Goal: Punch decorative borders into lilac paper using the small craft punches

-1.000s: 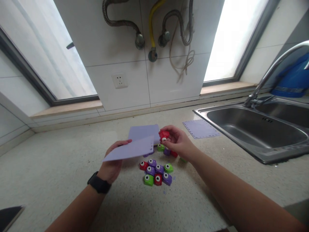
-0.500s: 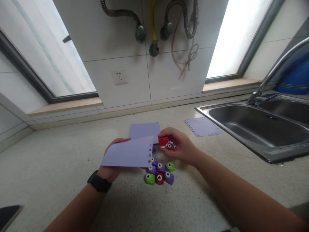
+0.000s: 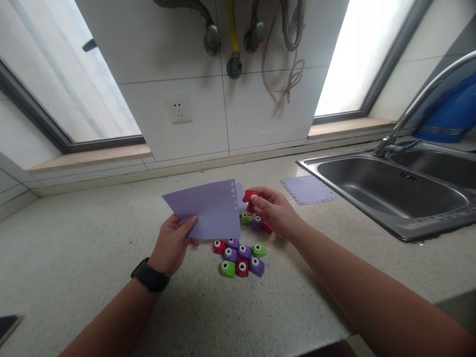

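My left hand [image 3: 176, 243] pinches a lavender sheet of paper [image 3: 206, 210] by its lower left, thumb on top. Small punched shapes run down the sheet's right edge. My right hand [image 3: 273, 210] grips a red craft punch [image 3: 250, 196] between thumb and fingers, just right of that edge and apart from it. Below the sheet, several small punches sit in a cluster on the counter, among them a green punch [image 3: 227, 268], a red punch [image 3: 242, 267] and a purple punch [image 3: 257, 266]. Another green punch [image 3: 246, 218] and purple punch [image 3: 257, 223] lie under my right hand.
A lavender sheet with punched edges [image 3: 309, 190] lies near the steel sink [image 3: 386, 186] on the right. Another lavender sheet [image 3: 240, 202] shows partly behind the held one. Tiny paper bits dot the counter [image 3: 92, 238]. A tap [image 3: 420, 96] rises over the sink.
The held sheet has tilted up and swung so its face turns toward me. The red punch has turned in my right hand. The camera view has shifted slightly.
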`<state>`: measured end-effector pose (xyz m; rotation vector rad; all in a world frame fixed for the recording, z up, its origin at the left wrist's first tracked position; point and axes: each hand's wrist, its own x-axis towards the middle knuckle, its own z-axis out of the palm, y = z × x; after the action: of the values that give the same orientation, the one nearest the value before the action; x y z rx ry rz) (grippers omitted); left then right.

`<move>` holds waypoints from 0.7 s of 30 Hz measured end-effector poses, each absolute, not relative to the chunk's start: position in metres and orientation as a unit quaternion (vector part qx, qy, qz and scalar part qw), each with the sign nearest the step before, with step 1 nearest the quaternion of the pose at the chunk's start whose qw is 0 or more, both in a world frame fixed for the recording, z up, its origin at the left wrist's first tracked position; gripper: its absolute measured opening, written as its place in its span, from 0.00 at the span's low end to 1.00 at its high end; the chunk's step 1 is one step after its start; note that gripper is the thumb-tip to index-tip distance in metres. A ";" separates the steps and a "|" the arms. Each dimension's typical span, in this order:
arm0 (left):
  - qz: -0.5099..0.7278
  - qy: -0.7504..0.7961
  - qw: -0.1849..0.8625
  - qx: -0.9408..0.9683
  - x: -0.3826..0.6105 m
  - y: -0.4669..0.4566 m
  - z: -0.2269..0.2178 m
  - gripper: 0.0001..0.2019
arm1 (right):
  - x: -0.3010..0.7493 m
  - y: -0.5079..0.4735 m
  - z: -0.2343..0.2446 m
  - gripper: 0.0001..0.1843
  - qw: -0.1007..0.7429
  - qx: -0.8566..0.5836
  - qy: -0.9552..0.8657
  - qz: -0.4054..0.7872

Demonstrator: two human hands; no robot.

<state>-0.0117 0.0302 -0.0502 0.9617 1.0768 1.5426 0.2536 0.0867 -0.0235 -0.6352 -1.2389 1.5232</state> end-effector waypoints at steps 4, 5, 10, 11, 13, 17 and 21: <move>0.630 0.442 0.490 0.410 -0.012 0.030 -0.052 0.20 | 0.250 0.084 -0.025 0.18 0.506 -0.257 -0.514 0.644; 0.628 0.442 0.489 0.413 -0.012 0.030 -0.052 0.20 | 0.249 0.083 -0.025 0.18 0.506 -0.256 -0.518 0.641; 0.621 0.443 0.490 0.423 -0.013 0.029 -0.052 0.21 | 0.249 0.082 -0.026 0.17 0.503 -0.252 -0.540 0.625; 0.620 0.443 0.490 0.424 -0.014 0.030 -0.052 0.21 | 0.249 0.082 -0.026 0.17 0.502 -0.252 -0.541 0.625; 0.618 0.444 0.491 0.425 -0.014 0.030 -0.053 0.21 | 0.249 0.082 -0.027 0.17 0.501 -0.253 -0.541 0.626; 0.616 0.447 0.491 0.425 -0.014 0.032 -0.053 0.22 | 0.249 0.082 -0.027 0.19 0.498 -0.265 -0.547 0.619; 0.611 0.449 0.492 0.428 -0.014 0.032 -0.053 0.23 | 0.249 0.083 -0.026 0.19 0.498 -0.273 -0.555 0.608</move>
<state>-0.0143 0.0318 -0.0532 1.0392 1.0901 1.4829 0.2488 0.0829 -0.0263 -0.6614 -1.3429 1.4714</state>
